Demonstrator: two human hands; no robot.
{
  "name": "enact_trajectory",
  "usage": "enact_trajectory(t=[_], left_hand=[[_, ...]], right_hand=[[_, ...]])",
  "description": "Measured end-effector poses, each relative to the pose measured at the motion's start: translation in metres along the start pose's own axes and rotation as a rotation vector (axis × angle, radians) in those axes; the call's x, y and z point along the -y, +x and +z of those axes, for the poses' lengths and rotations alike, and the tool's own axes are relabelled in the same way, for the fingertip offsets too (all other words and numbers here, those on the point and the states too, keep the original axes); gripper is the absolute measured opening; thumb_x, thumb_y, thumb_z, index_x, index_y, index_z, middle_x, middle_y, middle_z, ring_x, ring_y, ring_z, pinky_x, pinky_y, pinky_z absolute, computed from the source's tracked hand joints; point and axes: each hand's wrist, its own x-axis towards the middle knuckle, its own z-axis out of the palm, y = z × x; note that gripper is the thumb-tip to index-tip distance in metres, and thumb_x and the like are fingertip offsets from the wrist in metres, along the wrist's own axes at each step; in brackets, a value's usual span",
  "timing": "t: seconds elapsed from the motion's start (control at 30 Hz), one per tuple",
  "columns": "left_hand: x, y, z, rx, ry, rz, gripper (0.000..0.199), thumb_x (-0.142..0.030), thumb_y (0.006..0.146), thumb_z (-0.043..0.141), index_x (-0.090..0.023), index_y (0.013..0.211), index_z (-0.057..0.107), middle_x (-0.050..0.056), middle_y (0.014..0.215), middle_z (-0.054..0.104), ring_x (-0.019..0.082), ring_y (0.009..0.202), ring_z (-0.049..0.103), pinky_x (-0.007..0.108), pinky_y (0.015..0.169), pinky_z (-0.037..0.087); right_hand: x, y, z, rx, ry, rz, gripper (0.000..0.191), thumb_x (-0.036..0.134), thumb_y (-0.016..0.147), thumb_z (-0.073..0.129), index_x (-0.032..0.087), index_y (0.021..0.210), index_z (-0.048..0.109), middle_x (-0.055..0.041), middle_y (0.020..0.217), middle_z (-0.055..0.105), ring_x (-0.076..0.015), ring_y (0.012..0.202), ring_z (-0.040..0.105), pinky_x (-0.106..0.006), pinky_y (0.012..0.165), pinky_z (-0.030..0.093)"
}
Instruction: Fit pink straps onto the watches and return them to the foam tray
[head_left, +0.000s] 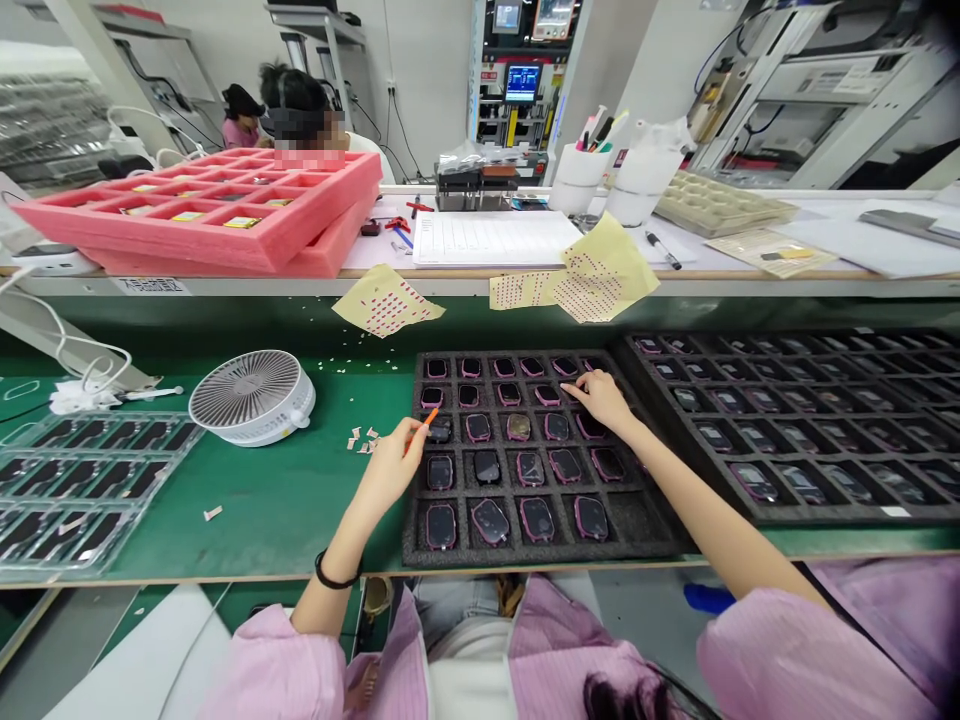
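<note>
A black foam tray [652, 525] lies before me, its compartments holding several dark watch-like pieces with pinkish rims. My left hand [394, 462] is closed around an orange pen-like tool [430, 417], whose tip points at the tray's left side, near a piece [433, 397] in the second row. Over the upper right part of the tray is my right hand [600, 397], its fingers bent and close together at a compartment edge; whatever is between the fingertips is too small to make out. The bottom right compartment holds no piece.
A second filled black tray [825, 515] adjoins on the right. Left are a round white fan [251, 395], small scraps [363, 440] and a clear tray of dark parts [112, 515]. Yellow sticker sheets [609, 268] hang from the shelf, which bears pink foam trays [225, 250]. Two people sit beyond.
</note>
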Motion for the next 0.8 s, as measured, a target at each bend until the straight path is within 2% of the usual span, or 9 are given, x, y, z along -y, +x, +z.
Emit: enact_trajectory(t=[0.13, 0.23, 0.33, 0.4, 0.47, 0.57, 0.8], left_hand=[[-0.016, -0.001, 0.016, 0.144, -0.224, 0.066, 0.032, -0.045, 0.093, 0.038, -0.018, 0.090, 0.055, -0.006, 0.055, 0.043, 0.011, 0.052, 0.040, 0.022, 0.056, 0.033], [-0.035, 0.000, 0.028, 0.242, -0.377, 0.083, 0.035, -0.048, 0.092, 0.041, -0.017, 0.089, 0.058, -0.008, 0.053, 0.038, 0.009, 0.048, 0.034, 0.021, 0.052, 0.029], [-0.055, 0.002, 0.037, 0.271, -0.476, 0.098, 0.040, -0.052, 0.090, 0.042, -0.016, 0.086, 0.058, -0.009, 0.050, 0.034, 0.007, 0.045, 0.028, 0.020, 0.047, 0.024], [-0.065, 0.004, 0.040, 0.259, -0.508, 0.114, 0.043, -0.055, 0.090, 0.042, -0.015, 0.082, 0.058, -0.009, 0.049, 0.033, 0.006, 0.043, 0.026, 0.020, 0.045, 0.022], [-0.072, 0.005, 0.042, 0.243, -0.532, 0.124, 0.045, -0.055, 0.090, 0.042, -0.015, 0.079, 0.058, -0.009, 0.048, 0.033, 0.006, 0.042, 0.025, 0.020, 0.044, 0.021], [-0.075, 0.005, 0.041, 0.236, -0.560, 0.122, 0.046, -0.056, 0.090, 0.042, -0.015, 0.078, 0.059, -0.009, 0.046, 0.033, 0.005, 0.040, 0.024, 0.020, 0.042, 0.020], [-0.074, 0.005, 0.040, 0.256, -0.537, 0.128, 0.048, -0.058, 0.088, 0.043, -0.015, 0.077, 0.060, -0.009, 0.045, 0.033, 0.005, 0.038, 0.025, 0.020, 0.040, 0.021]], right_hand=[[0.026, -0.004, -0.004, 0.017, 0.151, 0.012, 0.043, 0.064, 0.078, 0.057, 0.022, 0.081, 0.048, 0.0023, 0.056, 0.050, -0.0177, 0.054, 0.048, -0.033, 0.059, 0.041], [0.068, -0.023, -0.010, 0.035, 0.337, 0.010, 0.048, 0.065, 0.082, 0.048, 0.022, 0.101, 0.047, 0.0057, 0.058, 0.050, -0.0144, 0.048, 0.045, -0.028, 0.049, 0.037], [0.122, -0.046, -0.015, 0.219, 0.992, 0.075, 0.036, 0.053, 0.081, 0.061, 0.023, 0.099, 0.052, 0.0040, 0.064, 0.055, -0.0128, 0.051, 0.050, -0.024, 0.044, 0.034], [0.152, -0.058, -0.017, 0.305, 1.226, 0.131, 0.030, 0.046, 0.079, 0.068, 0.023, 0.092, 0.055, 0.0053, 0.061, 0.053, -0.0106, 0.047, 0.047, -0.022, 0.040, 0.030], [0.172, -0.065, -0.018, 0.375, 1.380, 0.175, 0.027, 0.042, 0.078, 0.071, 0.022, 0.087, 0.054, 0.0069, 0.058, 0.051, -0.0084, 0.042, 0.044, -0.020, 0.038, 0.029], [0.185, -0.070, -0.018, 0.438, 1.474, 0.226, 0.027, 0.040, 0.078, 0.073, 0.022, 0.083, 0.053, 0.0080, 0.056, 0.050, -0.0060, 0.039, 0.041, -0.019, 0.038, 0.028], [0.190, -0.075, -0.016, 0.459, 1.473, 0.272, 0.035, 0.044, 0.073, 0.076, 0.021, 0.076, 0.049, 0.0093, 0.052, 0.048, -0.0055, 0.036, 0.039, -0.019, 0.037, 0.028]])
